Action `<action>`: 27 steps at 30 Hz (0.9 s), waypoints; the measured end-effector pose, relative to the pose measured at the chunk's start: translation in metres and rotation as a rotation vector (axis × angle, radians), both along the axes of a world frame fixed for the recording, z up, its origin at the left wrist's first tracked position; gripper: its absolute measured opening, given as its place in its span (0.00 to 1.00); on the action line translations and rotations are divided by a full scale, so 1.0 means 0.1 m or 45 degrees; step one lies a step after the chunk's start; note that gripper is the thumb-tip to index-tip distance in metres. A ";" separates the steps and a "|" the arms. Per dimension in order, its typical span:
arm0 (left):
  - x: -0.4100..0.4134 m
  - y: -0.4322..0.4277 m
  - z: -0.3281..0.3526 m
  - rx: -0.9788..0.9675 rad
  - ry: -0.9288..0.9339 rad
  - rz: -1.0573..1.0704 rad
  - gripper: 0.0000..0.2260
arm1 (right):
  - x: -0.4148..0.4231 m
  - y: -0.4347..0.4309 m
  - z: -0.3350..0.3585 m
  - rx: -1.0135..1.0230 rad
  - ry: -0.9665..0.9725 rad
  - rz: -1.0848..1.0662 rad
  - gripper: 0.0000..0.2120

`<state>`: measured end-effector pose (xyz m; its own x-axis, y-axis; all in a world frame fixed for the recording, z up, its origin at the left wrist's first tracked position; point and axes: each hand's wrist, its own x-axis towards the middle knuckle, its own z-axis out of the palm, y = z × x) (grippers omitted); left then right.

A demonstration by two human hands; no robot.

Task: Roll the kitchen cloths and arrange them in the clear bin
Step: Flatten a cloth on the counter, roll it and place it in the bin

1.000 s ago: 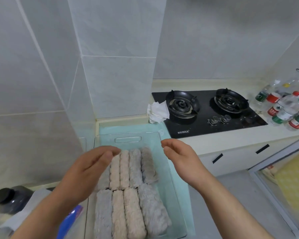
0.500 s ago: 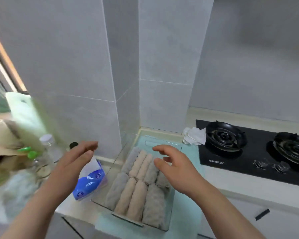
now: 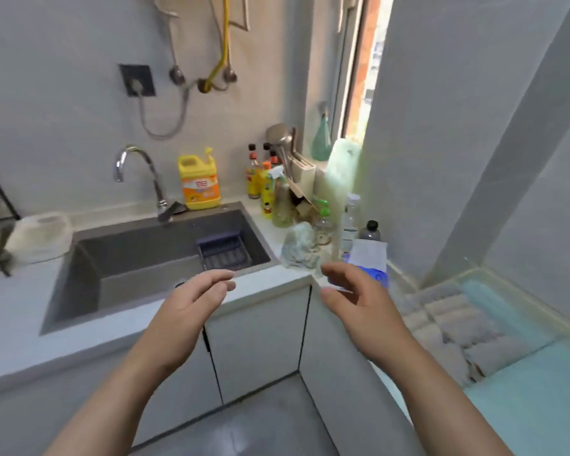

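Note:
The clear bin (image 3: 520, 304) stands on a pale green mat at the right edge of the view, with several rolled grey and beige kitchen cloths (image 3: 454, 327) packed side by side inside it. My left hand (image 3: 191, 304) hovers over the counter edge in front of the sink, fingers relaxed, holding nothing. My right hand (image 3: 359, 297) is raised at the counter corner, left of the bin, fingers loosely spread and empty. A crumpled greenish cloth (image 3: 298, 246) lies on the counter corner just beyond my right hand.
A grey sink (image 3: 165, 258) with a tap (image 3: 139, 179) fills the left counter. A yellow detergent jug (image 3: 198, 179), sauce bottles (image 3: 260, 179), a knife block and a blue tissue pack (image 3: 369, 261) crowd the corner by the window. White cabinet doors stand below.
The view has swung left from the hob and bin to the sink. Both hands have left the bin and now hover empty over the counter corner; the bin sits far right.

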<state>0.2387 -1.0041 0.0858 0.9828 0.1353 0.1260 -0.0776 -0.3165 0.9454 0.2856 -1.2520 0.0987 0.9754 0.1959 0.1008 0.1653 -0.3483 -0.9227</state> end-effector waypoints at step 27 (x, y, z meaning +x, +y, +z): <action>-4.46 4.25 -0.31 -0.320 -0.099 1.187 0.25 | -2.62 5.27 -0.04 -0.227 -0.019 1.162 0.17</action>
<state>-0.2074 -0.5787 0.0544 0.4572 0.8881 0.0472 0.0366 -0.0719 0.9967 0.0231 -0.7246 0.0952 0.4346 0.9006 0.0068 0.4567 -0.2139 -0.8635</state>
